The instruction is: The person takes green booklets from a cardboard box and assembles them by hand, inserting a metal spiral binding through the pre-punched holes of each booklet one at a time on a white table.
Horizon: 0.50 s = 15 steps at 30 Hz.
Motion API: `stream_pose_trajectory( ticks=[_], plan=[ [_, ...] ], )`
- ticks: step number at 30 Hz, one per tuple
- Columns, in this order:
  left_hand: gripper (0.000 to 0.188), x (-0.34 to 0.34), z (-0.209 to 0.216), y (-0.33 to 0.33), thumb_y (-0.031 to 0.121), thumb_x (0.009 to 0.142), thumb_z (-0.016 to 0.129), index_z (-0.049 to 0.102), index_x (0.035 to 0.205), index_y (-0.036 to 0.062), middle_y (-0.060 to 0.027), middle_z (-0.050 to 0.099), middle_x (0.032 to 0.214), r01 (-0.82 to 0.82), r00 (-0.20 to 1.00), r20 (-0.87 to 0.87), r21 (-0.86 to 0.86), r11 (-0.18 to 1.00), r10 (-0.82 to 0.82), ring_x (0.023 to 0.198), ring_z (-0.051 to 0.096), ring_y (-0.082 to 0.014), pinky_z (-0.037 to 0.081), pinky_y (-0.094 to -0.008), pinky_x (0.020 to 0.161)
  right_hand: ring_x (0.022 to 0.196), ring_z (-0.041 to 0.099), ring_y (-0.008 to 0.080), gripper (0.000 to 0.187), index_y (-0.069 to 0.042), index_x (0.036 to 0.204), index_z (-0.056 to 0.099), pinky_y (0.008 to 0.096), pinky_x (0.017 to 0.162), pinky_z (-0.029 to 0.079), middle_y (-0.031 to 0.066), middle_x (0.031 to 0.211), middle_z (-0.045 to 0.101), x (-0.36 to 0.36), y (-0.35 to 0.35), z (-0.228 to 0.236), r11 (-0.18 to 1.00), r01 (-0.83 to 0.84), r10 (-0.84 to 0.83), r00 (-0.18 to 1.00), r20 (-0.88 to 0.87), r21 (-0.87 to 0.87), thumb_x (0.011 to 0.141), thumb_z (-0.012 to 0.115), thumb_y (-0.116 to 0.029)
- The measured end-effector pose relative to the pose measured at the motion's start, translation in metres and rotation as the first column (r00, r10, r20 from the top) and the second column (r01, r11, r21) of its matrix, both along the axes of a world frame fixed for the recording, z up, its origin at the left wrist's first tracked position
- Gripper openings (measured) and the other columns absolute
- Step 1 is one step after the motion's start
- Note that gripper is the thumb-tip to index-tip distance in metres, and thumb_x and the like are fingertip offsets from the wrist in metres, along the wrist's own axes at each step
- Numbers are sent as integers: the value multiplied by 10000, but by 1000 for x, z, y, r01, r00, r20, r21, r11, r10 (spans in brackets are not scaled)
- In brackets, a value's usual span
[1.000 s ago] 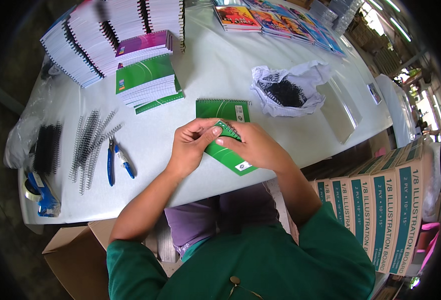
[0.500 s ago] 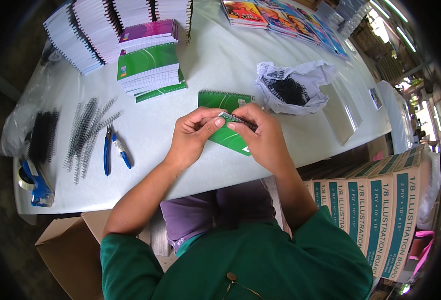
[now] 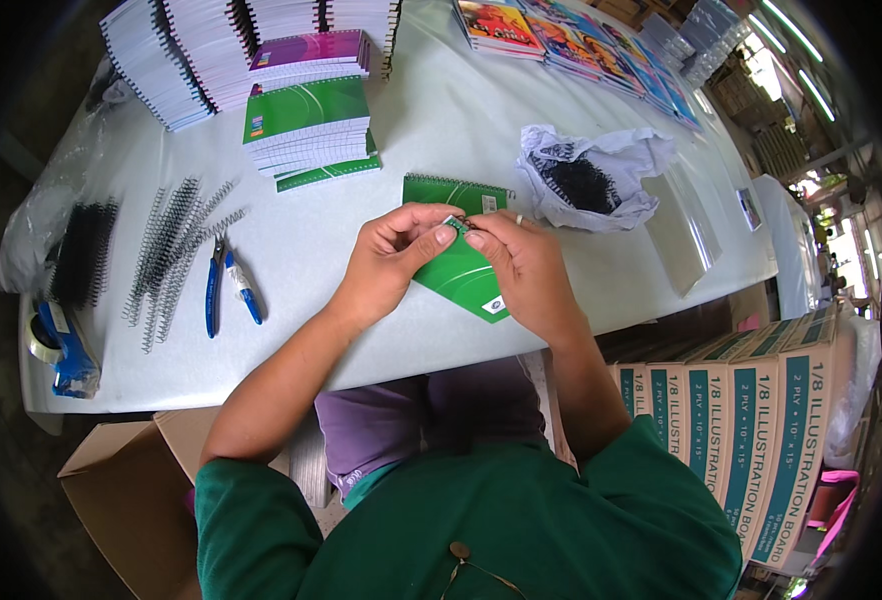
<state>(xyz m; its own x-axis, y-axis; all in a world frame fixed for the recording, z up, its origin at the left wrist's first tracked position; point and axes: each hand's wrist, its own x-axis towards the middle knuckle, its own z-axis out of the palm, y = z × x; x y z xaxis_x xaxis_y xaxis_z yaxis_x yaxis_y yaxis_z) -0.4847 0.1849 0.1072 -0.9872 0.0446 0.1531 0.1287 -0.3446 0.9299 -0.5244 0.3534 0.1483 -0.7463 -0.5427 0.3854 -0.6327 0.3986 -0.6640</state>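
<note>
Between my hands is a green notebook (image 3: pixel 466 280), tilted with its punched edge up and one corner pointing down toward me. My left hand (image 3: pixel 379 262) pinches the end of that edge between thumb and fingers. At the same edge my right hand (image 3: pixel 533 270) has its thumb and fingers closed on a dark spiral coil (image 3: pixel 467 226), mostly hidden by the fingertips. Behind the hands lies another green notebook (image 3: pixel 429 189) with a coil along its far edge. A crumpled white wrapper (image 3: pixel 641 150) to the right holds a heap of short black coils (image 3: pixel 583 185).
Long loose coils (image 3: pixel 166 260), blue-handled pliers (image 3: pixel 213 290), a blue-and-white cutter (image 3: pixel 242 290) and a tape dispenser (image 3: pixel 73 350) lie left. Green notebooks (image 3: pixel 306 112) are stacked behind, beside tall coil-bound stacks (image 3: pixel 151 65). Colourful books (image 3: pixel 501 28) sit far right; cartons (image 3: pixel 781 430) stand below the table's right edge.
My right fingers have moved closer to my left thumb, and less of the coil shows between them. The whole view has shifted slightly.
</note>
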Motion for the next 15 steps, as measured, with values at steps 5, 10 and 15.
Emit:
stream_pose_trajectory(
  ticks=[5, 10, 15],
  plan=[
    [204, -1, 1, -3, 140, 895, 576, 623, 1067, 42, -12, 649, 947, 2, 1000, 7, 6, 1000, -2, 893, 569, -67, 424, -223, 841, 604, 549, 289, 178, -18, 923, 597, 343, 548, 417, 148, 760, 609, 2, 0, -4, 995, 45, -35, 992, 120, -86, 827, 638, -162],
    [198, -1, 4, -6, 121, 887, 581, 625, 1062, 41, -18, 652, 946, 64, 998, 15, -10, 998, -63, 880, 565, -59, 422, -214, 823, 564, 541, 249, 168, -22, 901, 617, 318, 522, 402, 136, 699, 600, 4, 4, 0, 996, 46, -36, 991, 130, -70, 809, 662, -155],
    [88, -2, 5, -12, 39, 846, 612, 624, 933, 32, -5, 637, 886, 191, 981, -10, 0, 982, -191, 837, 566, -62, 448, -220, 746, 560, 542, 260, 175, -31, 862, 636, 332, 512, 400, 124, 685, 606, 14, 9, 9, 998, 49, -33, 953, 302, -46, 774, 695, -170]
  ],
)
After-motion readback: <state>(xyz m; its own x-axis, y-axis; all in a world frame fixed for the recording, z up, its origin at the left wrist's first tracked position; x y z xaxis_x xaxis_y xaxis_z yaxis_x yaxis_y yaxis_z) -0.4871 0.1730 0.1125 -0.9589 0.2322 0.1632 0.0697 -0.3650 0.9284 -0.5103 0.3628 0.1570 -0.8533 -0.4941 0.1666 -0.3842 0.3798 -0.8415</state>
